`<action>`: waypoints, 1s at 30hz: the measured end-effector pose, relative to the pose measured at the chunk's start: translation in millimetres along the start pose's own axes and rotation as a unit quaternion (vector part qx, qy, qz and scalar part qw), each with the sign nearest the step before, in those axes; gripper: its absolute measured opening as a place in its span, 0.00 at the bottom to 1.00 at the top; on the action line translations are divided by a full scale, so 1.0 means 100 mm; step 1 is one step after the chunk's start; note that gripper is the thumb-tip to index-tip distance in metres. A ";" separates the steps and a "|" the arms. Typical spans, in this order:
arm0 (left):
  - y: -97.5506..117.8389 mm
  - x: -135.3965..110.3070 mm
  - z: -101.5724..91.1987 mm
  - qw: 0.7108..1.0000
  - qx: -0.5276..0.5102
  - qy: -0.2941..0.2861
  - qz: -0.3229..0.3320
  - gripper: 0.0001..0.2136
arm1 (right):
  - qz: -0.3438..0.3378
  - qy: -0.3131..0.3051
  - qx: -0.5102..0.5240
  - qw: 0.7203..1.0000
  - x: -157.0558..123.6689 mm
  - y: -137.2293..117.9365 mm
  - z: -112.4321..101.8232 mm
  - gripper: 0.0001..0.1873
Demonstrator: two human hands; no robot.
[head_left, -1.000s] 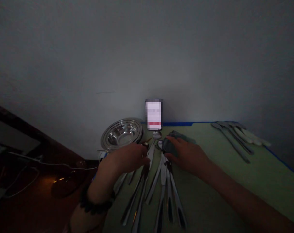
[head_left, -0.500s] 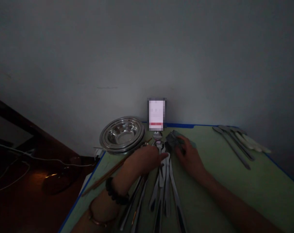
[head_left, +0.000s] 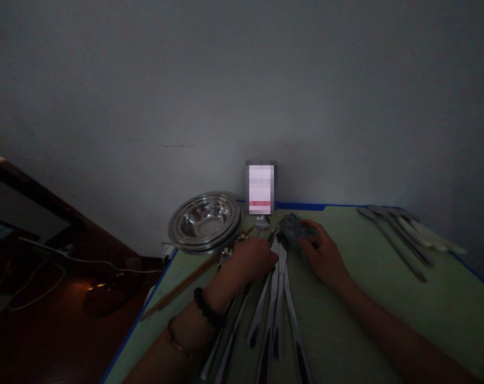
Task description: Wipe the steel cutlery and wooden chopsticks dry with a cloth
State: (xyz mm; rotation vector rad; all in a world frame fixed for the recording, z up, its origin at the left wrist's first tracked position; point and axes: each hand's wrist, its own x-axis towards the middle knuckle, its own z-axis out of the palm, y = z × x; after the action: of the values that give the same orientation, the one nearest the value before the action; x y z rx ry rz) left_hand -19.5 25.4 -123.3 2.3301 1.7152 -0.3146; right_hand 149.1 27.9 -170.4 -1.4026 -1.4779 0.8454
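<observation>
My left hand (head_left: 255, 260) is curled closed above the bundle of metal cutlery (head_left: 281, 256) in the middle of the table. What it grips, if anything, is hidden behind its fingers. In my right hand (head_left: 324, 253), just to the right, a crumpled dark patterned cloth (head_left: 293, 226) is pinched between thumb and fingers. Long metal handles (head_left: 268, 330) fan out towards me below both hands. Beyond the left hand lies a shiny spoon (head_left: 261, 223), its bowl facing up.
Stacked steel bowls (head_left: 204, 221) stand at the back left. Wooden chopsticks (head_left: 182, 285) lie slantwise near the left edge. A lit, blurred-out screen (head_left: 261, 186) leans on the wall (head_left: 346, 106). More long utensils (head_left: 402, 245) and pale-handled ones (head_left: 426, 234) lie at the back right.
My left hand has shifted slightly right, and the short spoon seen under it before no longer shows there. The right hand has moved a little right, with the cloth bunched more upright.
</observation>
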 end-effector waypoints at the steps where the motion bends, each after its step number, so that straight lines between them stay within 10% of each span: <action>1: -0.02 -0.01 -0.03 1.000 -0.004 0.013 0.004 0.13 | 0.003 0.000 0.000 1.000 0.00 0.00 0.00 0.22; 12: -0.32 -0.26 -0.46 0.993 -0.045 0.055 0.098 0.20 | 0.006 -0.006 -0.026 1.000 0.03 0.05 -0.01 0.23; 30: -0.37 -0.29 -0.48 0.991 -0.061 0.027 0.114 0.19 | -0.001 -0.016 -0.025 1.000 0.06 0.06 0.01 0.20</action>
State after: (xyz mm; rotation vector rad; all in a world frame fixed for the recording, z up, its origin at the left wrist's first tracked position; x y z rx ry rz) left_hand -61.6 24.5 -70.6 2.4319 1.4279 -0.1019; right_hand 151.1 34.5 -175.3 -1.4297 -1.5331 0.8379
